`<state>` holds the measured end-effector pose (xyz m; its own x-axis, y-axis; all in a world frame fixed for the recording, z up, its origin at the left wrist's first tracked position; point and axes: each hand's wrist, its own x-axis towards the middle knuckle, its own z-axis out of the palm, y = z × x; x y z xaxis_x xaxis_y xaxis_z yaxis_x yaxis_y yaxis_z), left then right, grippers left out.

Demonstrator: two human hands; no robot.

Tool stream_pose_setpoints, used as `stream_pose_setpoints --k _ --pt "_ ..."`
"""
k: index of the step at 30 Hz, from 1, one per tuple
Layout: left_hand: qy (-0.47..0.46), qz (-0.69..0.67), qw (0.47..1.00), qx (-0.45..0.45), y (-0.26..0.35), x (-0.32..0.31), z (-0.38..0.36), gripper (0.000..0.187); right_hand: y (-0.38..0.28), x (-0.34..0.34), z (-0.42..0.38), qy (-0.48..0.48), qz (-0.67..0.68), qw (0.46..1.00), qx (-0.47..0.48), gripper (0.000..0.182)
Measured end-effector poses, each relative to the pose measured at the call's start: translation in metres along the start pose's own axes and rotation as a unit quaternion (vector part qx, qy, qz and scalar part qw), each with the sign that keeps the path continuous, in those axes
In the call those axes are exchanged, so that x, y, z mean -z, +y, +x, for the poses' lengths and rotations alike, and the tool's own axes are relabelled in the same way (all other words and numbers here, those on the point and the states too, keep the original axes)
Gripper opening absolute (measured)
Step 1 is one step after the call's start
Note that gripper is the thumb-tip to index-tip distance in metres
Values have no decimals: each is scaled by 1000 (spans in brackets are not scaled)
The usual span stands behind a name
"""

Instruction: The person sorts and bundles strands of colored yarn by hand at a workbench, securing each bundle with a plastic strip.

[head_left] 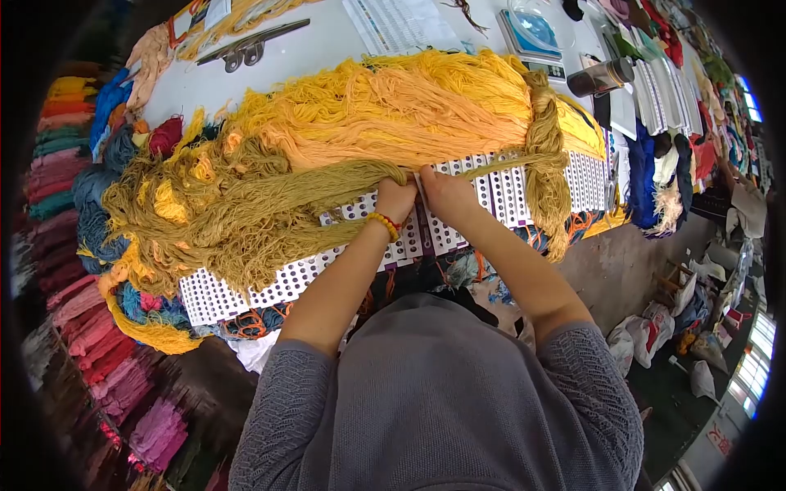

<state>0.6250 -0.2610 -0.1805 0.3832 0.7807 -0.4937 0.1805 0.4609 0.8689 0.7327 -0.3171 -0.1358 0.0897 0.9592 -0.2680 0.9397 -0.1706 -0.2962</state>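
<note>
A thick hank of olive-green yarn [327, 190] stretches from the left pile to my hands. Fingers curled, my left hand [395, 200] grips its narrowed end; a yellow bead bracelet is on that wrist. Close beside it, my right hand [449, 199] is closed in a pinch at the same end of the hank; exactly what its fingertips hold is hidden. Under both hands lie white cards with rows of dark holes [512, 196]. A thinner olive strand runs right to a twisted olive hank [544, 155] lying across the cards.
Yellow and peach yarn [393, 106] is heaped behind my hands. Farther back are a large metal clip [254, 51], a printed sheet [401, 24], a scale [530, 37] and a dark jar [602, 78]. Coloured hanks [90, 327] hang at left; bags [651, 331] lie on the floor at right.
</note>
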Motion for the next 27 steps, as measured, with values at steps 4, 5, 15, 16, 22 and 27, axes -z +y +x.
stream_pose_setpoints --k 4,5,15,16,22,27 --pt "-37 -46 998 7 -11 3 4 11 1 -4 -1 42 -3 999 23 10" --pt "-41 -42 998 0 -14 4 5 11 1 -4 1 41 -2 999 22 10" --pt "-18 310 950 -8 18 22 -2 22 13 0 -6 4 268 952 -150 30" --pt "27 346 929 -127 13 37 3 25 15 -2 -9 -13 278 945 -169 31" --pt "-73 202 975 -47 18 61 0 24 14 -1 -13 -3 310 937 -163 31" --pt "-76 168 983 14 24 58 0 28 13 -4 -15 2 345 922 -176 29"
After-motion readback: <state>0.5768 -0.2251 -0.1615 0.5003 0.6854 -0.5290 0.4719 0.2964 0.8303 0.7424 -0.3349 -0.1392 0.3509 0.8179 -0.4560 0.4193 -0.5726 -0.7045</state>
